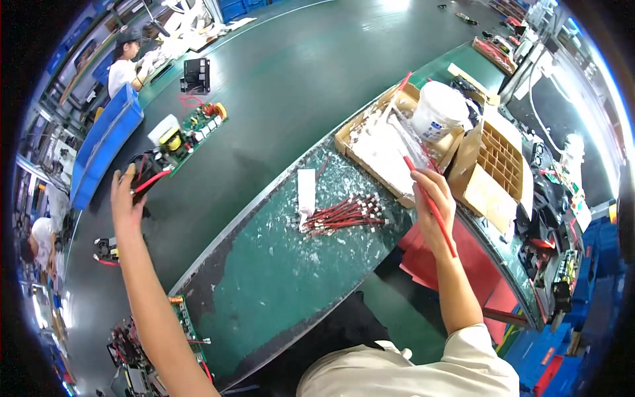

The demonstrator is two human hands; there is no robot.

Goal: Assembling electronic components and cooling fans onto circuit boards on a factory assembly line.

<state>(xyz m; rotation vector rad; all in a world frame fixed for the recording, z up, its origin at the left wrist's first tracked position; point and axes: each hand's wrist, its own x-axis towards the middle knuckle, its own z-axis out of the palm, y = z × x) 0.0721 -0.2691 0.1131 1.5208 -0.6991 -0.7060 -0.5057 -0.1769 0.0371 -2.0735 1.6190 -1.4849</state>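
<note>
My left hand [126,204] reaches out over the dark green belt, its fingers and thumb closed around the black end of a green circuit board [192,135]. Yellow and white components stand on this board, and a thick red cable [153,180] runs beside my fingers. In my right hand [433,205] is a slim red stick [433,210], gripped like a pen and tilted; its kind is not clear. Between my hands, a bundle of red and black wires with white connectors [344,217] lies on the worn green bench [264,278], next to a white tube [306,192].
A cardboard tray [344,140] of white material and a white tub [438,109] stand at the right, near a divided carton [497,159]. A blue bin [109,145] sits at the belt's left edge. More circuit boards [135,351] lie lower left. A person [122,69] works far left.
</note>
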